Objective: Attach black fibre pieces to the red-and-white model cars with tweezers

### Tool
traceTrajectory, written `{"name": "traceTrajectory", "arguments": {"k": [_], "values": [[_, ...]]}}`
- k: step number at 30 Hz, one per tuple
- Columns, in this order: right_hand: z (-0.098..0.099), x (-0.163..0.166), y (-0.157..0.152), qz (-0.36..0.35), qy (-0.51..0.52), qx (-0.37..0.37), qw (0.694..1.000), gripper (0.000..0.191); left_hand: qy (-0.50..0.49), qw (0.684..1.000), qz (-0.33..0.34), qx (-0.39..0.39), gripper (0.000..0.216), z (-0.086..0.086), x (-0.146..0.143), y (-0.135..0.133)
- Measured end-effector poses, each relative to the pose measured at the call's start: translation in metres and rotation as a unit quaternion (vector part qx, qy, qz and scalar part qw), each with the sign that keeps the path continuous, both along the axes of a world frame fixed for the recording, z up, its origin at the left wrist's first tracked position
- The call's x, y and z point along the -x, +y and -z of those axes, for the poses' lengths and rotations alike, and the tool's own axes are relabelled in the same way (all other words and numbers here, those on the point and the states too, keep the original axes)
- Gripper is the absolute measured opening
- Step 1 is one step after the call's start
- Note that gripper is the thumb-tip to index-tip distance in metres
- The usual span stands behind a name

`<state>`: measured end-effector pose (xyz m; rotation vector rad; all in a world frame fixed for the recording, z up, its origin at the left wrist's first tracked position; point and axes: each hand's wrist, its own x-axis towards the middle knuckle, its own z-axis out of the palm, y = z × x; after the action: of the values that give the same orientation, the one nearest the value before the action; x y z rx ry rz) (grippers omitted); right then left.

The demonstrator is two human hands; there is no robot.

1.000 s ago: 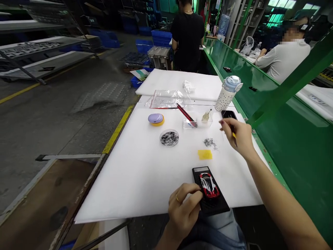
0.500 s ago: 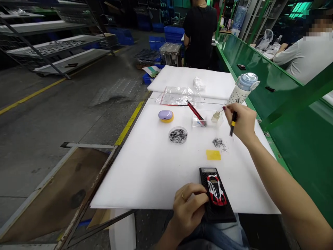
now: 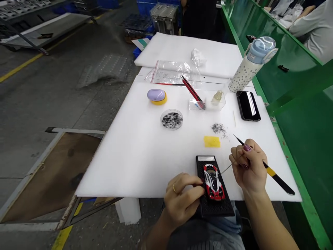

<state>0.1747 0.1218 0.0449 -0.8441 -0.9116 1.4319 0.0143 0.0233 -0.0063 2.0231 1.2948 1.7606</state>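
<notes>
A small red and white toy car (image 3: 213,182) sits on a black base (image 3: 215,205) at the near edge of the white foam sheet (image 3: 145,156). My left hand (image 3: 182,199) is closed on the left side of the base, fingertips touching the car. My right hand (image 3: 248,168) is closed on a thin wire-like stick whose tip touches the car, and it also holds black and yellow tweezers (image 3: 275,176). A pile of thin dark pins (image 3: 219,128) and a yellow pad (image 3: 212,141) lie just beyond the car.
A round dish of dark pins (image 3: 171,120), a purple and yellow case (image 3: 156,96), a clear box (image 3: 206,102) with a small bottle and red pens, a black phone (image 3: 248,105), a dotted water bottle (image 3: 251,64) and a plastic bag (image 3: 171,72) lie farther back. A green bench (image 3: 299,114) runs along the right.
My right hand came back from the small bottle near the clear box to the car, bringing the thin stick to it. The view tilted down. My left hand stayed on the base.
</notes>
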Motion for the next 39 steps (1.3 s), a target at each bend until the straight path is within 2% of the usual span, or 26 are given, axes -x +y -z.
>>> {"name": "traceTrajectory", "arguments": {"k": [20, 24, 26, 27, 29, 31, 34, 39], "values": [[0.002, 0.000, -0.003, 0.003, 0.001, 0.004, 1.000, 0.043, -0.007, 1.000, 0.011, -0.001, 0.016, 0.000, 0.001, 0.000], [-0.009, -0.010, 0.002, 0.044, -0.039, -0.051, 0.997, 0.043, -0.004, 1.000, 0.007, -0.002, 0.016, 0.000, 0.001, 0.000], [-0.023, -0.018, 0.017, 0.101, -0.123, -0.142, 0.977, 0.039, 0.002, 1.000, 0.000, -0.001, 0.016, 0.000, 0.001, 0.000], [-0.031, -0.022, 0.028, 0.140, -0.184, -0.200, 0.952, 0.036, 0.006, 1.000, -0.004, -0.002, 0.017, 0.000, 0.000, 0.000], [-0.049, -0.025, 0.056, 0.211, -0.306, -0.307, 0.876, 0.030, 0.010, 1.000, -0.011, -0.009, 0.016, 0.001, 0.000, 0.000], [-0.065, -0.022, 0.088, 0.213, -0.385, -0.351, 0.827, 0.028, 0.010, 1.000, -0.013, -0.018, 0.016, 0.001, 0.000, 0.000], [-0.072, -0.007, 0.131, 0.163, -0.436, -0.373, 0.803, 0.025, 0.008, 1.000, -0.012, -0.026, 0.016, 0.002, -0.001, 0.000], [-0.056, 0.010, 0.170, 0.126, -0.503, -0.343, 0.783, 0.030, 0.007, 1.000, -0.008, -0.024, 0.018, 0.001, -0.001, 0.001]]}}
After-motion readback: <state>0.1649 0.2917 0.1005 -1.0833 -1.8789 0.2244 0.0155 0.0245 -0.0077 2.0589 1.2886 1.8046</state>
